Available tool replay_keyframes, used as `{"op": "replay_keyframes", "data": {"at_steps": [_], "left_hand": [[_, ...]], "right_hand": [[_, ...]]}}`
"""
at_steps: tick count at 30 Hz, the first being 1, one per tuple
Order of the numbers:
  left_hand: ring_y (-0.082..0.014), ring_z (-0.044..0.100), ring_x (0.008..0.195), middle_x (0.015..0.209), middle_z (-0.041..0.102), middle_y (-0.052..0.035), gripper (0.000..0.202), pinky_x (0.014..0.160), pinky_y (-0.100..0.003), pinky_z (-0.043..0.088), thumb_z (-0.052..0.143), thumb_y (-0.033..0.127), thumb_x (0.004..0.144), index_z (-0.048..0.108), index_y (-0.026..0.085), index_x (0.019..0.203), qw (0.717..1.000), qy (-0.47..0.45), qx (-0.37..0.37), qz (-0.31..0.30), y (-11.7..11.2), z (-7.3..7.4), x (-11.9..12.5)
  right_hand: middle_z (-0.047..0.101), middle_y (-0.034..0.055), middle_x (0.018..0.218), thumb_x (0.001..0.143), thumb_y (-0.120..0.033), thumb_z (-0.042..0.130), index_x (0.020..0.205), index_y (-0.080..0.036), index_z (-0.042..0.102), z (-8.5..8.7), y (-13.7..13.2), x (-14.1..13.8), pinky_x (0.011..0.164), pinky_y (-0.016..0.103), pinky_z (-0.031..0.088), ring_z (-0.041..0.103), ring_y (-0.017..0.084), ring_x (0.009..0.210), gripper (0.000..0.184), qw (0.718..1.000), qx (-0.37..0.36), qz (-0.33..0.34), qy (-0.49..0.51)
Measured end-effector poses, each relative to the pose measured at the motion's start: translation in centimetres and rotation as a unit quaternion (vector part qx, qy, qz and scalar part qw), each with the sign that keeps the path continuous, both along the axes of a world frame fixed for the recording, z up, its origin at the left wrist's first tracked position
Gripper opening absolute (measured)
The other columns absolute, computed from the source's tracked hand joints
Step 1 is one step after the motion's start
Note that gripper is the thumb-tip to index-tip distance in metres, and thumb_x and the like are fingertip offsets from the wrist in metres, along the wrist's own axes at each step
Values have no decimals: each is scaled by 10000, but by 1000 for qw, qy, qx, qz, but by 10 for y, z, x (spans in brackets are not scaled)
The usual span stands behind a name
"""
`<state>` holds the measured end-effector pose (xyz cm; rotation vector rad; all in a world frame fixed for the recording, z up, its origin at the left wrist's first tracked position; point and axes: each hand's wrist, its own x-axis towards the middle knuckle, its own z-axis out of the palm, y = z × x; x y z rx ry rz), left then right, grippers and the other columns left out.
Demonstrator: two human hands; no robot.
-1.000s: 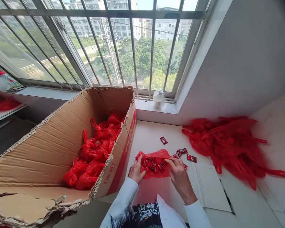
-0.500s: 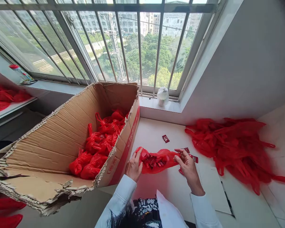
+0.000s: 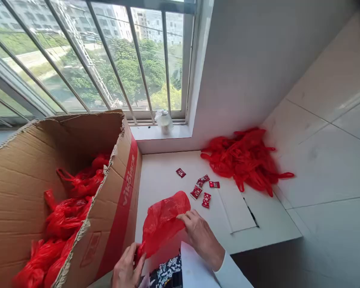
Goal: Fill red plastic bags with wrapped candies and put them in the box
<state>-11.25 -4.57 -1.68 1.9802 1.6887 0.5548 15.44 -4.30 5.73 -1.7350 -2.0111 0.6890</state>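
A thin red plastic bag (image 3: 165,220) is stretched between my hands just above the near part of the white table (image 3: 156,168). My left hand (image 3: 127,267) is closed around its lower left end, where the plastic bunches up. My right hand (image 3: 201,237) pinches its right edge between thumb and fingers. What lies inside the bag is hidden. Several small dark red wrapped packets lie loose beyond it, among them a packet (image 3: 206,200) near my right hand and a packet (image 3: 181,173) farther back.
A torn-edged cardboard box (image 3: 123,208) stands on the left, holding several filled, knotted red bags (image 3: 67,216). Loose red bags (image 3: 246,160) are heaped at the right back corner by the wall. A white pad (image 3: 238,212) lies on the table. A small wrapped item (image 3: 164,121) sits on the sill.
The view has swung right. The bag, earlier spread with packets showing inside, is now drawn out lengthwise and tilted towards my left hand. Packets formerly under my right hand are uncovered.
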Motion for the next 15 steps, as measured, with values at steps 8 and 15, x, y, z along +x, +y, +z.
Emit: {"op": "replay_keyframes", "data": {"at_steps": [8, 15], "left_hand": [[-187, 659, 762, 808, 687, 8, 287, 649, -254, 540, 586, 538, 679, 669, 269, 734, 995, 0, 72, 62, 21, 40, 32], [-192, 668, 727, 826, 713, -36, 482, 694, -282, 544, 619, 541, 654, 667, 180, 969, 975, -158, -94, 125, 14, 38, 51]], "right_hand": [[615, 32, 947, 760, 70, 347, 1188, -239, 530, 4, 2, 7, 752, 313, 465, 524, 198, 897, 558, 998, 57, -8, -32], [641, 40, 1059, 815, -56, 422, 1170, -241, 557, -5, 11, 44, 858, 318, 461, 564, 181, 1010, 422, 990, 60, -49, 114]]}}
